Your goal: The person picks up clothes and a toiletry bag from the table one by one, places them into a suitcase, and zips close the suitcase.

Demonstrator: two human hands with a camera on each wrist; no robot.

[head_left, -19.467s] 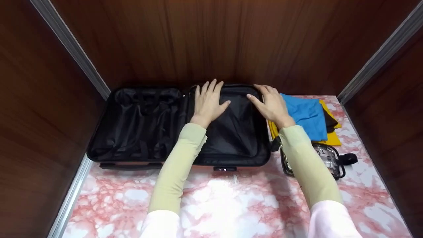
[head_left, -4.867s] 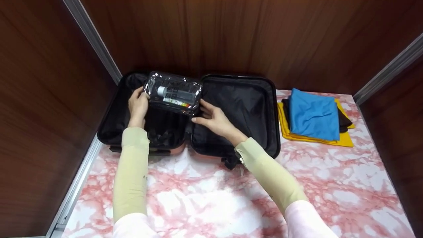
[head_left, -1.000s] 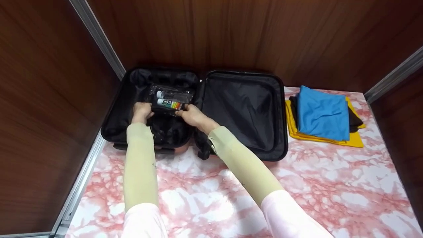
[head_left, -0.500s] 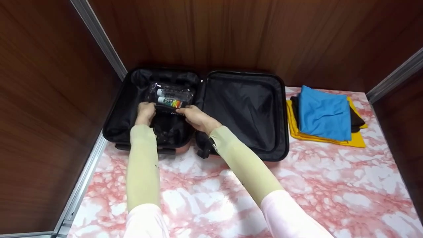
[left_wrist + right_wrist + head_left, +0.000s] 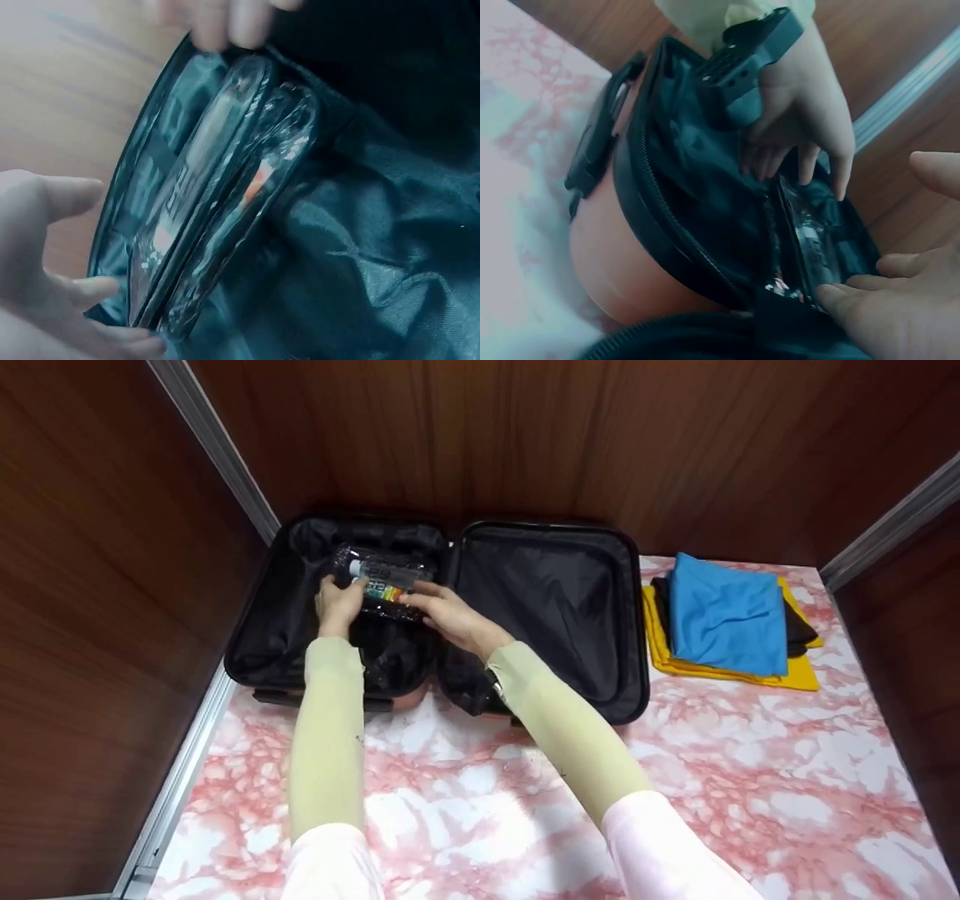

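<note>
On my head-camera feed, a clear plastic, black-edged pouch [image 5: 382,556] lies inside the left half [image 5: 281,622] of a black-lined, orange-shelled suitcase, toward the back and close to the hinge side, between a person's two bare hands. The left hand [image 5: 339,601] is at the pouch's left end, fingers parted and loosely extended, thumb reaching over the front corner; the right hand [image 5: 456,621] reaches in at the opposite end, its fingers nearly straight, tips at the edge. Neither hand, as I see it, is closed round the pouch, though I cannot tell how firmly any fingertip presses. Through the film I make out a white-capped bottle [image 5: 355,568] and a tube with a multicoloured label [image 5: 388,592], the latter partly covered by fingers; the printing on the pouch is too small to read. My left-wrist picture is blurred, and the right hand's fingers are cut off at its top edge. My right-wrist picture crops the right hand and shows a black device [image 5: 746,67] strapped at the left wrist. Well apart, to the right of the suitcase, a folded blue cloth [image 5: 727,619] tops yellow and dark brown fabrics, hiding much of them.
</note>
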